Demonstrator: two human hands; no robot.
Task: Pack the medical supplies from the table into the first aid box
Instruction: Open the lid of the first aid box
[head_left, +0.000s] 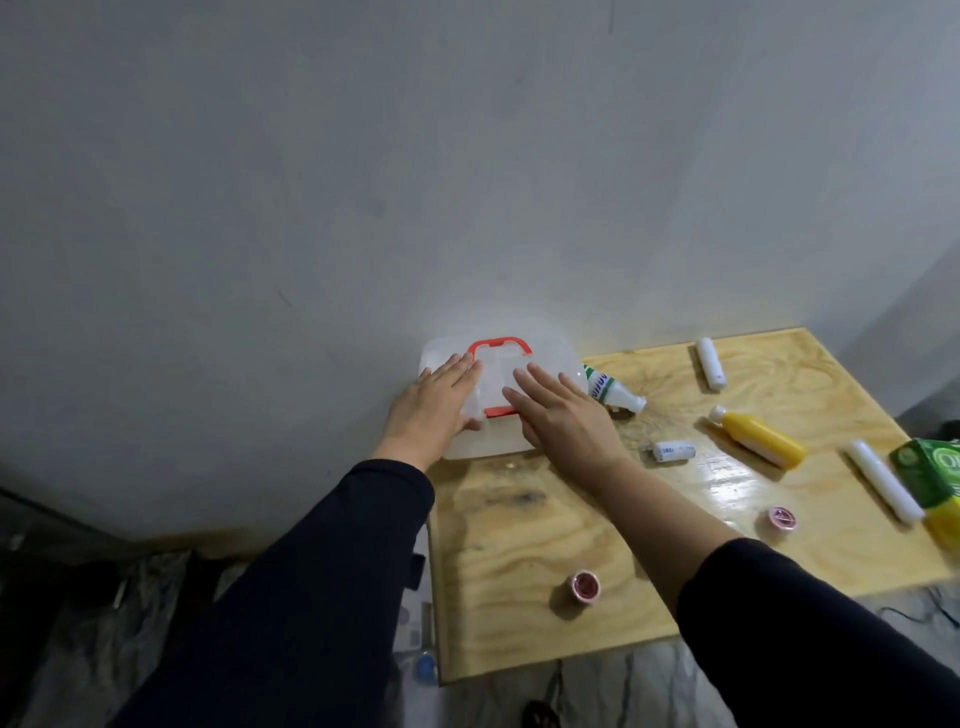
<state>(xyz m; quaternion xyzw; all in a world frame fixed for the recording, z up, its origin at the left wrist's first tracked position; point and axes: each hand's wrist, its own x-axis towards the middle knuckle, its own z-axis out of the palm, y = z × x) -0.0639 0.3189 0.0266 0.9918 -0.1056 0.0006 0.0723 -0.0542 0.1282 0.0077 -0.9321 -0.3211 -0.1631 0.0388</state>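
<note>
The first aid box (550, 358) is translucent white with a red handle and a red latch. It stands closed at the far left corner of the table, against the wall. My left hand (431, 405) lies flat on the lid's left side, thumb at the front edge near the latch. My right hand (563, 410) rests flat on the lid's right side, fingers spread. Loose supplies lie to the right: a green-and-white bottle (610, 389), a small white bottle (674, 450), a yellow bottle (759, 440), two white tubes (710, 362) (883, 479) and two tape rolls (585, 585) (782, 518).
The pale wooden table (530, 530) stands against a grey wall. A green box (930, 473) sits at the right edge over something yellow. Dark clutter and a floor lie below the table's left and front edges.
</note>
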